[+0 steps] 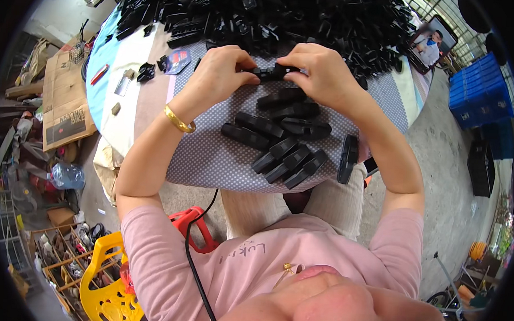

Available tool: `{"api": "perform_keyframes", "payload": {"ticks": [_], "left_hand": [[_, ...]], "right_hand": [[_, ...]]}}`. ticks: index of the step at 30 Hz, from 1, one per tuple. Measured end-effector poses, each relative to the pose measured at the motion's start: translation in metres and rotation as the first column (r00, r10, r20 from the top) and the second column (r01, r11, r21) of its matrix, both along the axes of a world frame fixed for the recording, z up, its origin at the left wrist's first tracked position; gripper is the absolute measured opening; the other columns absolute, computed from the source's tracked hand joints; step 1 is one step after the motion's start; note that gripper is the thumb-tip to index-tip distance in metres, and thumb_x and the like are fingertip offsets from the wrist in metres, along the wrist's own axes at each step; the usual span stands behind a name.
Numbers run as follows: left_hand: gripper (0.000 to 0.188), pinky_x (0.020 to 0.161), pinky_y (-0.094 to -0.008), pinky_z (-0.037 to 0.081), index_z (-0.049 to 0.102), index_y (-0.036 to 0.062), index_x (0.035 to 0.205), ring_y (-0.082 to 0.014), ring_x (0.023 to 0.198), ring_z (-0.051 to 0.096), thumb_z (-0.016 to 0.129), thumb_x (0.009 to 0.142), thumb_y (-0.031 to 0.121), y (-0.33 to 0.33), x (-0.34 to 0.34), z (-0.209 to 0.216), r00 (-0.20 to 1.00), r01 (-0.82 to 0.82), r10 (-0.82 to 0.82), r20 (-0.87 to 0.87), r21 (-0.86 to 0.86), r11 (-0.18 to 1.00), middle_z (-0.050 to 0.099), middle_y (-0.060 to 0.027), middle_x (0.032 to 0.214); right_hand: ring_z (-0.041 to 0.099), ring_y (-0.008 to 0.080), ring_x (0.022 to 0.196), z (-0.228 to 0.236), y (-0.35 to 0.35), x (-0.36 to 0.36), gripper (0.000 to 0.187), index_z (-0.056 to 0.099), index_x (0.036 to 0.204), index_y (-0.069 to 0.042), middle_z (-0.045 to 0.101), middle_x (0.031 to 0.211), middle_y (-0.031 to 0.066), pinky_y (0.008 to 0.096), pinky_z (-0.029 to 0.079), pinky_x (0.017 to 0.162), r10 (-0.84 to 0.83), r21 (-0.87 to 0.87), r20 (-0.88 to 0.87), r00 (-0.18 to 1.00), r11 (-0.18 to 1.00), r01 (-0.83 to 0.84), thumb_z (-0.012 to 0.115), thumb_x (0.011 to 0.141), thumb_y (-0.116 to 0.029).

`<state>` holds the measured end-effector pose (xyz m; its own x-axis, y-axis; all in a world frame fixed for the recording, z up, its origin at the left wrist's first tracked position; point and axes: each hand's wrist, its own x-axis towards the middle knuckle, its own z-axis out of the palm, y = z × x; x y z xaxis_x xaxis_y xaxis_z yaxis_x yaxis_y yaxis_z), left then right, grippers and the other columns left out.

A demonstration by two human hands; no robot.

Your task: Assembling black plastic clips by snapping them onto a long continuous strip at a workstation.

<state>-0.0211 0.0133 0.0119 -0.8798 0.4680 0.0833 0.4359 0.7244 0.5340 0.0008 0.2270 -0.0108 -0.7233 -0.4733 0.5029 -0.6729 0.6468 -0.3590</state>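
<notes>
Both hands pinch a black plastic part between them, above the cloth-covered round table. My left hand, with a gold bangle at the wrist, has thumb and fingertips closed on its left end. On its right end, the fingers and thumb of my right hand are closed. My fingers cover much of the part, so its exact kind does not show. Just nearer to me lie several similar elongated black plastic pieces, some side by side. One black piece lies apart at the right.
A large heap of black plastic parts covers the far side of the table. A red cutter-like tool lies at left; a phone stands at far right. Blue crates stand beyond. A yellow chair is at lower left.
</notes>
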Motion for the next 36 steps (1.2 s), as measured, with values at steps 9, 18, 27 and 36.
{"api": "perform_keyframes", "payload": {"ticks": [9, 18, 27, 36], "left_hand": [[0.019, 0.067, -0.0258, 0.052, 0.067, -0.0044, 0.087, -0.0156, 0.072, 0.064, 0.075, 0.070, 0.003, -0.004, -0.014, -0.015, 0.990, 0.142, -0.142, -0.013, 0.121, 0.982, 0.064, -0.0081, 0.081], [0.022, 0.068, -0.0248, 0.050, 0.068, -0.0004, 0.089, -0.0141, 0.073, 0.062, 0.074, 0.074, 0.014, -0.007, -0.015, -0.001, 0.926, 0.310, -0.333, 0.176, 0.147, 0.939, 0.067, -0.0084, 0.083], [0.032, 0.075, -0.0325, 0.051, 0.068, 0.0022, 0.100, -0.0246, 0.083, 0.065, 0.065, 0.084, 0.030, -0.049, -0.099, -0.032, 0.796, -0.367, 0.333, -0.505, 0.034, 0.929, 0.068, -0.0132, 0.091], [0.030, 0.075, -0.0324, 0.050, 0.067, 0.0023, 0.098, -0.0245, 0.082, 0.065, 0.063, 0.081, 0.027, -0.050, -0.092, -0.014, 0.840, -0.472, 0.450, -0.303, 0.003, 0.882, 0.069, -0.0133, 0.088]], "right_hand": [[0.061, 0.0249, 0.078, -0.011, -0.011, -0.018, 0.024, 0.069, 0.093, -0.001, 0.064, 0.083, 0.0097, 0.0311, 0.050, 0.070, 0.177, -0.085, -0.022, 0.984, 0.980, -0.179, 0.071, 0.069, -0.004], [0.062, 0.0237, 0.078, 0.003, -0.002, -0.010, 0.020, 0.070, 0.091, -0.002, 0.066, 0.081, 0.0096, 0.0301, 0.049, 0.069, 0.176, -0.103, 0.136, 0.975, 0.981, -0.163, 0.072, 0.073, -0.009], [0.055, 0.0211, 0.099, -0.007, -0.007, -0.028, 0.034, 0.065, 0.106, -0.006, 0.063, 0.106, 0.0046, 0.0334, 0.046, 0.081, -0.197, 0.103, -0.404, 0.893, 0.960, 0.259, 0.071, 0.077, -0.023], [0.051, 0.0207, 0.107, -0.017, -0.015, -0.030, 0.020, 0.069, 0.086, -0.009, 0.061, 0.110, 0.0037, 0.0371, 0.041, 0.087, -0.099, 0.274, -0.319, 0.943, 0.942, 0.192, 0.069, 0.077, -0.027]]}}
